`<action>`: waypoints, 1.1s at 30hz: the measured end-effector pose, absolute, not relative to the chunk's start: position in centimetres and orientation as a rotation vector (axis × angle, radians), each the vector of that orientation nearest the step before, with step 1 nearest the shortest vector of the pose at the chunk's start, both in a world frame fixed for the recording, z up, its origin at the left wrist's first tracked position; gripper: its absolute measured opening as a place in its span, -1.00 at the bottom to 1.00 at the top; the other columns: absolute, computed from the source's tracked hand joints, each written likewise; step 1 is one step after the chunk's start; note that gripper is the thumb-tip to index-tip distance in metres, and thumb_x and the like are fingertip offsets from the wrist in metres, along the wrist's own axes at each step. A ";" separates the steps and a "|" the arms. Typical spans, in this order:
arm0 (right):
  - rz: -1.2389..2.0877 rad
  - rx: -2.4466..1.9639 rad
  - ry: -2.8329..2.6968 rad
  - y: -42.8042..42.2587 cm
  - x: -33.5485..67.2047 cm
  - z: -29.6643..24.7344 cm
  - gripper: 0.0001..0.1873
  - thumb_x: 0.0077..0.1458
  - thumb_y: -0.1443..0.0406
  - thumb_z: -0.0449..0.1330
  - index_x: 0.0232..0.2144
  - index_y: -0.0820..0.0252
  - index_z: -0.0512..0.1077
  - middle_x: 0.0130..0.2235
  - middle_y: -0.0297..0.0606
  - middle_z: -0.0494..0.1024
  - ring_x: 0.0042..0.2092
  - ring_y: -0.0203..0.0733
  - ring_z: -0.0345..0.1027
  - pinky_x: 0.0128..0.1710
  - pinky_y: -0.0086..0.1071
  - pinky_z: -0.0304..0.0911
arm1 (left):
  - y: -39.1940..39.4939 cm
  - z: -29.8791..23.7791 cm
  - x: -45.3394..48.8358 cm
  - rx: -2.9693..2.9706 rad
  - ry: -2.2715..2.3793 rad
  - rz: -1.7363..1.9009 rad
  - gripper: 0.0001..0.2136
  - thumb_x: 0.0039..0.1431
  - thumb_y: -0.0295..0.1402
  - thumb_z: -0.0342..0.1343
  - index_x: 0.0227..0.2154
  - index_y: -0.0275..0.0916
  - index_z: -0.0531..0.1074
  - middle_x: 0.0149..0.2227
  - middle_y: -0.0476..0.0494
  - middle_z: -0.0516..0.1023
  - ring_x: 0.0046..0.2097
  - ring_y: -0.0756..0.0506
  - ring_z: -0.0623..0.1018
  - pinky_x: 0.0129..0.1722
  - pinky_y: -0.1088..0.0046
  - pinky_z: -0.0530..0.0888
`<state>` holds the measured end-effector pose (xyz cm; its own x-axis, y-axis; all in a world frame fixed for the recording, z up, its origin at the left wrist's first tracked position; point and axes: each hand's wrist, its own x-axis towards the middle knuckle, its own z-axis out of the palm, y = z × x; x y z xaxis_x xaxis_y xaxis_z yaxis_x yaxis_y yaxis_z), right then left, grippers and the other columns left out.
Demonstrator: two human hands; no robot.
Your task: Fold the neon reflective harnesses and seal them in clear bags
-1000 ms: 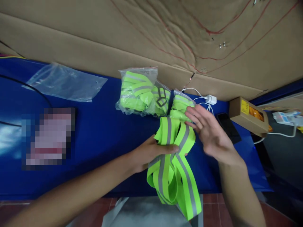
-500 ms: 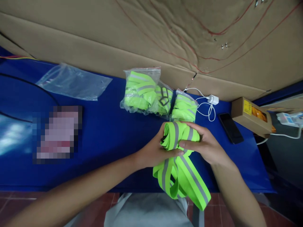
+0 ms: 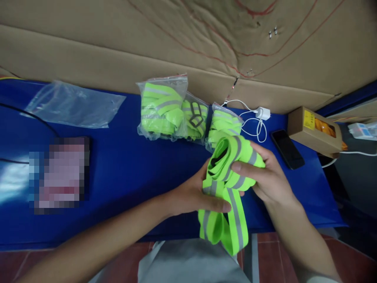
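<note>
Between my two hands is a neon-yellow reflective strap (image 3: 235, 161) with a grey stripe, rolled into a loose bundle at the top. My right hand (image 3: 262, 173) is closed around the roll, thumb lying across its front. Lower down, my left hand (image 3: 203, 196) grips the strap with its thumb over the front, and loops hang below it over the table edge. Something black shows inside the roll. Just behind my hands lies a clear bag (image 3: 225, 122) of similar straps, and left of it are two more filled bags, the larger bag (image 3: 161, 110) in front.
On the blue table (image 3: 123, 169) lie a flat clear plastic bag (image 3: 76, 106) and a pixelated item (image 3: 63, 173) at left. To the right are a white charger with cable (image 3: 262, 114), a black phone (image 3: 287, 149) and a cardboard box (image 3: 315, 131). A brown padded wall rises behind.
My right hand has raised the roll a little and turned it, so its coiled end shows. My left hand has slid down onto the hanging loops, which are now drawn up shorter.
</note>
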<state>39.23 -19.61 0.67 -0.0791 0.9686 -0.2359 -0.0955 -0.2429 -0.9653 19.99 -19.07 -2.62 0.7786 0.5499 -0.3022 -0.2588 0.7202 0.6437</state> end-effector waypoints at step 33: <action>0.622 -1.533 -1.555 -21.3 38.9 1.2 -0.62 0.02 0.24 0.51 -0.08 -0.02 0.61 -0.25 -0.34 0.67 -0.36 -0.15 0.51 -0.39 -0.31 0.49 | -19.4 -4.8 19.7 0.578 0.519 0.274 -0.69 -0.02 -0.29 0.48 -0.22 -0.29 0.61 -0.25 -0.16 0.68 -0.25 -0.11 0.65 -0.17 0.36 0.55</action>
<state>38.92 -21.31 1.21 0.1055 0.9698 0.2201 0.5507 0.1273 -0.8249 19.72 -19.40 -4.79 0.8373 0.3861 -0.3871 -0.1028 0.8065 0.5822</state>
